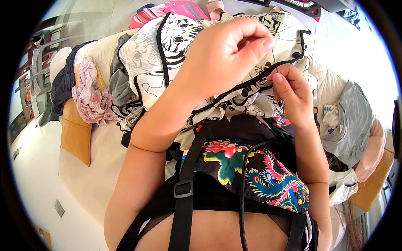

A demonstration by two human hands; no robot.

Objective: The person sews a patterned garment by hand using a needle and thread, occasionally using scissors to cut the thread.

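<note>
A thin dark strand (274, 59), which looks like thread, runs between my two hands; I cannot tell whether a needle is on it. My left hand (230, 51) is raised over the cloth, thumb and forefinger pinched at the strand's upper end. Below it and to the right, my right hand (292, 91) pinches the lower end between thumb and forefinger. Under both hands, a white garment with black animal print (179, 40) and black piping lies bunched over my lap. A dark round button (296, 55) sits by its piped edge, just above my right hand.
Pink crumpled cloth (94, 103) and a mustard cushion (76, 135) rest on the cream sofa (91, 185) to the left. Grey clothing (351, 125) lies at right. Beyond my lap are a pink bag (176, 9) and a pink slipper (215, 8) on the floor.
</note>
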